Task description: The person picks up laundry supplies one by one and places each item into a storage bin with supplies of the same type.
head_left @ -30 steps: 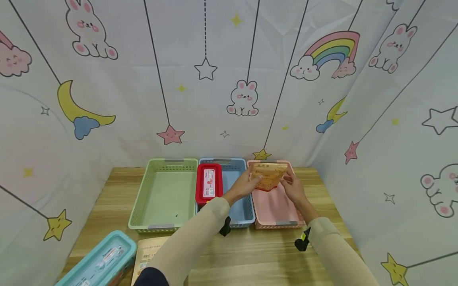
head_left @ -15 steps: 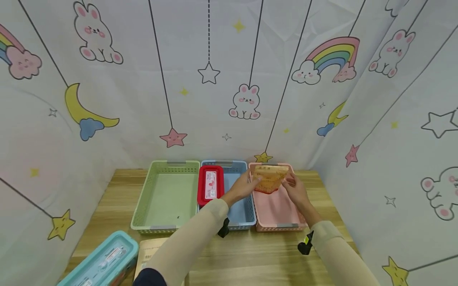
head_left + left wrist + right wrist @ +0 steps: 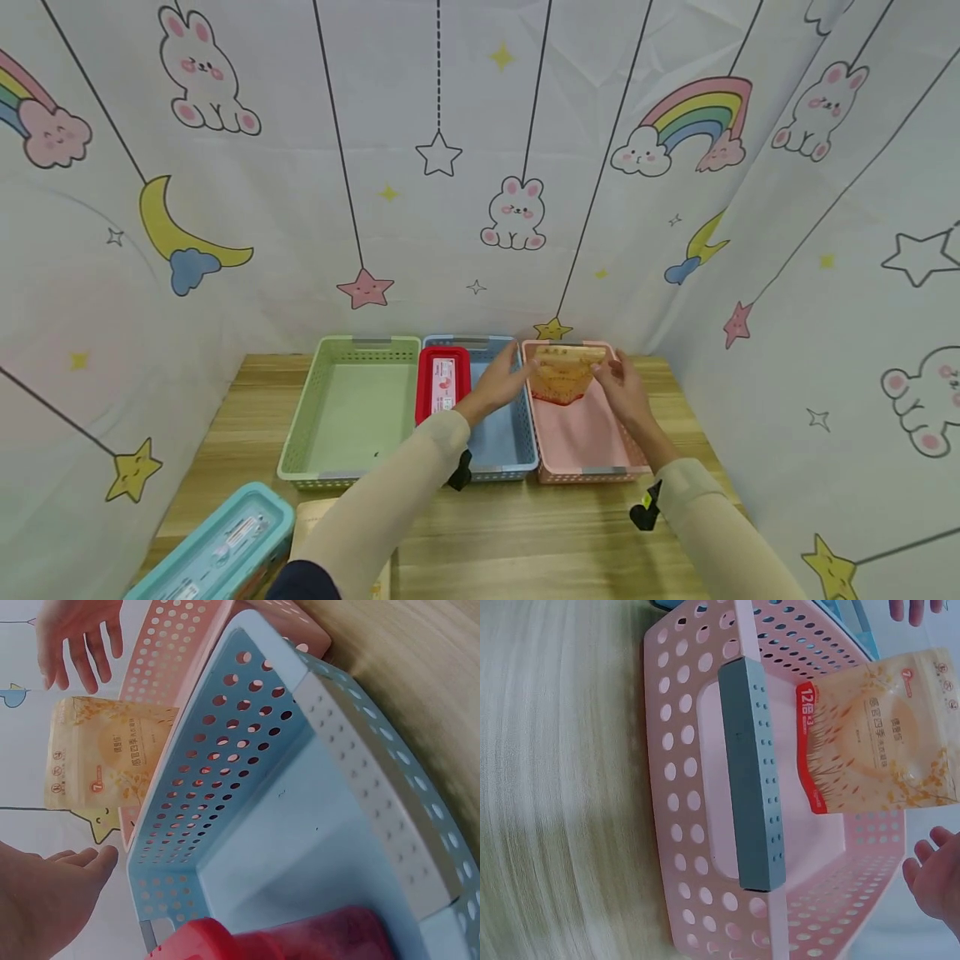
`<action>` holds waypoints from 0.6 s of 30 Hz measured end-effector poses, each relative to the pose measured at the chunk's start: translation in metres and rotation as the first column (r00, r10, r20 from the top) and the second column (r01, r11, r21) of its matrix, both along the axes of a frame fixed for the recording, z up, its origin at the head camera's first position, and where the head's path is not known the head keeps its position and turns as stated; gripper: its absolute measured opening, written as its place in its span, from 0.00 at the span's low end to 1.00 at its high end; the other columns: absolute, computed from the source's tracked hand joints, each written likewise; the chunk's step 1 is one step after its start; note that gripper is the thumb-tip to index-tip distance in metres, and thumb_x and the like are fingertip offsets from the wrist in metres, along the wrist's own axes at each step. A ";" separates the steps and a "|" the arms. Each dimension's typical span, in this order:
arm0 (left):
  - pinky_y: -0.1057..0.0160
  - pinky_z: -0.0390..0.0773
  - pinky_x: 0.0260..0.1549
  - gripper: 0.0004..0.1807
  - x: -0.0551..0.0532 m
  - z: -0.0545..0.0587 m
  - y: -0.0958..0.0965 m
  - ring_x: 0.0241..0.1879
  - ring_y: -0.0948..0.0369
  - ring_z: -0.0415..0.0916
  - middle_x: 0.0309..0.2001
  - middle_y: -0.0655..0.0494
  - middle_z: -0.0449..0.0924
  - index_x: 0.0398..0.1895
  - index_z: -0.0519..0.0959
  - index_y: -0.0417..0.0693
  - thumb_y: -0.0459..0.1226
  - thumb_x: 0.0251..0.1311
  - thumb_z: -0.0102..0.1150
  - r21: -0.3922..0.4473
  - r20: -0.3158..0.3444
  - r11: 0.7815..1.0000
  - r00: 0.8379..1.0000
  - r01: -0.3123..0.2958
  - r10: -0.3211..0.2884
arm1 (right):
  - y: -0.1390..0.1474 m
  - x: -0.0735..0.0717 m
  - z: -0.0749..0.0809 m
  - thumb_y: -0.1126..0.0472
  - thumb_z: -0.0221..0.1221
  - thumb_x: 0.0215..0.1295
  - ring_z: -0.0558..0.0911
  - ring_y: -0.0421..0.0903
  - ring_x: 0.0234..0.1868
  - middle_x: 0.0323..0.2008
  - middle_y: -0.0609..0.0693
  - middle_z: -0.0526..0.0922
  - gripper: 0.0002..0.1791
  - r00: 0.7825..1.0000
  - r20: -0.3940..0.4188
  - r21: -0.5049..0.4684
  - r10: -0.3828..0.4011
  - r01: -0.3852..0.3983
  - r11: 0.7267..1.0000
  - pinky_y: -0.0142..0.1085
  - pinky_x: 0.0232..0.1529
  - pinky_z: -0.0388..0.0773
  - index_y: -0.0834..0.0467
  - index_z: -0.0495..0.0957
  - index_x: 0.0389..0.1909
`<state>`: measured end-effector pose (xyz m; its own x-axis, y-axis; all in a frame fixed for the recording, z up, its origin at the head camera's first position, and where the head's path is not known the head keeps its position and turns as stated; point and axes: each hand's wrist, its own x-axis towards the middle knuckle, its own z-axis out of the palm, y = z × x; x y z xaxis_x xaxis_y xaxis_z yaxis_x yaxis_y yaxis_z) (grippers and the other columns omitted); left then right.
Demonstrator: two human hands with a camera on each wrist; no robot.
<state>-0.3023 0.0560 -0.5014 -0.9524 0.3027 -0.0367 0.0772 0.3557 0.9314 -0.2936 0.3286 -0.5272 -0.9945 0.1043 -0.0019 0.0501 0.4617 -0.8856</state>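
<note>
A cream and tan stand-up pouch (image 3: 564,375) with a red bottom band is at the far part of the pink basket (image 3: 588,442). Its printed front faces the camera in the right wrist view, where the pouch (image 3: 877,735) overlaps the basket floor and far rim. My left hand (image 3: 491,387) is over the blue basket's right side, fingers extended; a gap separates this hand (image 3: 56,896) from the pouch in the left wrist view. On the pouch's other side is my right hand (image 3: 624,392), its fingers loose and apart from the pouch in both wrist views.
A blue basket (image 3: 491,454) holding a red-lidded box (image 3: 442,383) stands between the pink basket and a green basket (image 3: 348,417). At the front left lie a teal-lidded box (image 3: 217,550) and a tan package (image 3: 311,517), partly hidden by my left sleeve.
Both hands held the pouch at its sides earlier; they have let go. My left hand has drawn away to the left, its fingers straighter. The pouch stays over the pink basket.
</note>
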 end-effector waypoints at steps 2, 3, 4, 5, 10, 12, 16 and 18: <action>0.38 0.62 0.74 0.45 0.000 0.001 -0.002 0.80 0.45 0.57 0.83 0.43 0.56 0.87 0.49 0.46 0.59 0.78 0.50 0.000 0.011 1.000 1.000 -0.003 0.003 | -0.002 0.000 0.001 0.38 0.56 0.79 0.60 0.64 0.80 0.81 0.67 0.56 0.51 1.000 -0.015 0.019 0.001 0.000 1.000 0.59 0.76 0.61 0.59 0.42 0.86; 0.38 0.62 0.74 0.45 0.000 0.002 -0.003 0.81 0.45 0.56 0.83 0.44 0.55 0.87 0.49 0.46 0.60 0.78 0.49 0.001 0.020 1.000 1.000 -0.006 0.006 | -0.003 0.000 0.002 0.38 0.56 0.79 0.59 0.64 0.80 0.81 0.67 0.56 0.51 1.000 -0.027 0.024 0.001 0.000 1.000 0.59 0.77 0.60 0.59 0.42 0.86; 0.38 0.62 0.74 0.46 0.000 0.003 -0.004 0.81 0.45 0.55 0.83 0.44 0.55 0.87 0.49 0.47 0.60 0.78 0.49 0.004 0.023 1.000 1.000 -0.006 0.006 | -0.005 0.000 0.003 0.38 0.56 0.79 0.58 0.64 0.81 0.81 0.66 0.56 0.51 0.999 -0.034 0.028 0.002 -0.001 1.000 0.58 0.77 0.60 0.58 0.42 0.87; 0.38 0.62 0.74 0.46 0.000 0.004 -0.006 0.81 0.46 0.55 0.83 0.45 0.55 0.87 0.49 0.48 0.61 0.78 0.49 0.001 0.023 1.000 1.000 -0.006 0.006 | -0.006 0.000 0.004 0.39 0.56 0.79 0.58 0.63 0.81 0.81 0.65 0.56 0.50 0.999 -0.045 0.032 0.004 -0.002 0.999 0.58 0.77 0.59 0.58 0.43 0.87; 0.40 0.59 0.76 0.49 0.000 0.014 -0.015 0.82 0.47 0.53 0.84 0.46 0.53 0.87 0.48 0.48 0.65 0.76 0.48 -0.002 -0.016 1.000 1.000 0.009 -0.009 | -0.014 -0.001 0.009 0.39 0.56 0.79 0.56 0.63 0.81 0.82 0.63 0.56 0.48 0.993 -0.114 0.105 0.026 -0.014 0.994 0.61 0.77 0.56 0.57 0.46 0.86; 0.39 0.59 0.76 0.49 0.000 0.018 -0.019 0.82 0.47 0.53 0.84 0.47 0.53 0.87 0.49 0.49 0.66 0.75 0.48 -0.020 -0.046 1.000 0.999 0.007 -0.008 | -0.018 -0.002 0.012 0.39 0.57 0.79 0.57 0.64 0.81 0.81 0.64 0.57 0.47 0.988 -0.150 0.157 0.045 -0.022 0.987 0.62 0.77 0.56 0.58 0.48 0.86; 0.36 0.60 0.74 0.49 0.001 0.028 -0.024 0.81 0.45 0.54 0.84 0.47 0.54 0.87 0.50 0.51 0.67 0.74 0.48 -0.058 -0.081 0.998 0.997 -0.002 -0.003 | -0.026 -0.003 0.016 0.42 0.58 0.79 0.59 0.66 0.79 0.79 0.67 0.60 0.45 0.968 -0.236 0.262 0.092 -0.028 0.965 0.64 0.77 0.55 0.61 0.53 0.84; 0.35 0.60 0.74 0.49 0.003 0.035 -0.025 0.82 0.45 0.53 0.84 0.48 0.53 0.88 0.49 0.53 0.68 0.74 0.47 -0.064 -0.087 0.998 0.996 0.005 -0.010 | -0.030 -0.003 0.019 0.44 0.59 0.78 0.60 0.67 0.79 0.78 0.68 0.61 0.45 0.956 -0.271 0.299 0.114 -0.029 0.954 0.66 0.76 0.55 0.61 0.54 0.84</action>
